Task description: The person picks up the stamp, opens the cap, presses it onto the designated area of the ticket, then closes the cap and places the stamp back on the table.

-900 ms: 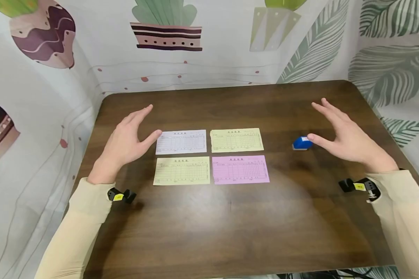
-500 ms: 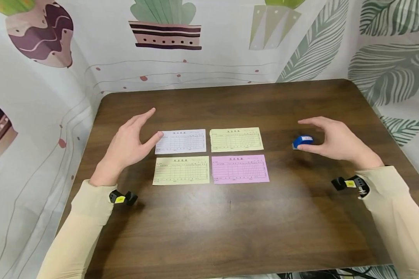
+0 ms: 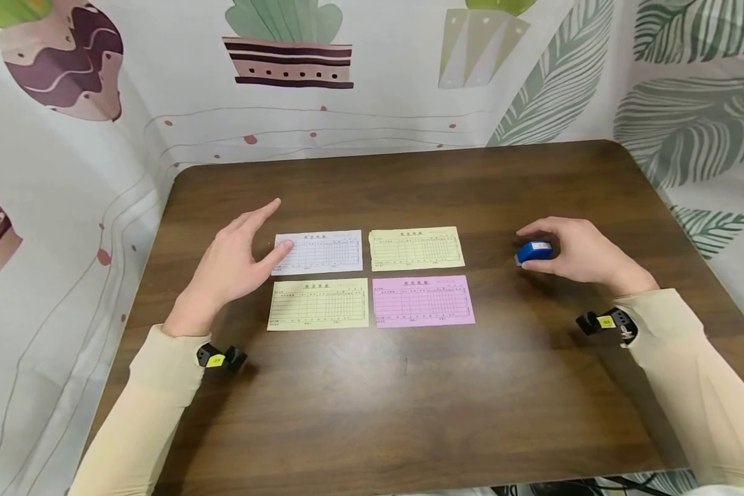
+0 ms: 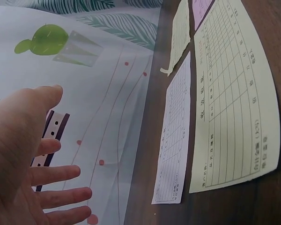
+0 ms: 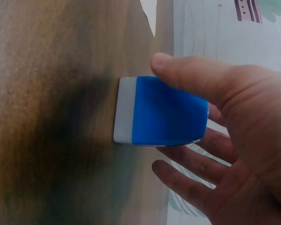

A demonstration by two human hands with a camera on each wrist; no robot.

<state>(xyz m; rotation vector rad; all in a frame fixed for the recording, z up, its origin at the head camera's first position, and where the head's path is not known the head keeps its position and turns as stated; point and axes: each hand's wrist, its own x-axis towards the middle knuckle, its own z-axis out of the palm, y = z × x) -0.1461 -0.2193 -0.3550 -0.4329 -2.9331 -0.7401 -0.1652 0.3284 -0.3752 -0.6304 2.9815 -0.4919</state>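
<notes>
A blue stamp (image 3: 534,253) with a pale base stands on the table at the right, and its label shows on top. My right hand (image 3: 585,253) is around it, thumb on the near side and fingers on the far side, with a gap between fingers and stamp. In the right wrist view the thumb (image 5: 192,72) overlaps the stamp's upper corner. My left hand (image 3: 229,265) is held with fingers extended and holds nothing. Its thumb overlaps the left edge of a white receipt slip (image 3: 325,251) in the head view.
Beside the white slip lies a yellow slip (image 3: 417,248). A second yellow slip (image 3: 318,304) and a pink slip (image 3: 423,301) form the nearer row. All lie flat on the dark wooden table (image 3: 397,413). A printed cloth (image 3: 397,76) hangs behind.
My right hand has moved left and lowered around the stamp, its thumb and fingers drawing closer together. My left hand has shifted slightly right and nearer. The slips lie as before.
</notes>
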